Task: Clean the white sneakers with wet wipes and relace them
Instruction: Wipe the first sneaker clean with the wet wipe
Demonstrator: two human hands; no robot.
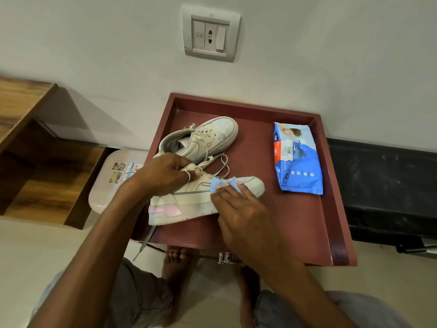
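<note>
Two white sneakers lie on a dark red tray (307,223). The near sneaker (189,204) lies on its side with pink patches at the heel; a loose lace hangs over the tray's front edge. My left hand (165,176) grips its collar near the tongue. My right hand (238,209) presses a light blue wet wipe (221,183) with flat fingers against the sneaker's toe side. The far sneaker (203,136) rests behind it, laced loosely. A blue wet wipes pack (298,159) lies flat on the tray's right side.
The tray stands against a white wall with a socket plate (210,35) above. A wooden shelf (35,150) is at the left, a pale plastic stool (111,181) beside the tray, a black ledge (383,185) at the right. My bare feet and knees show below the tray.
</note>
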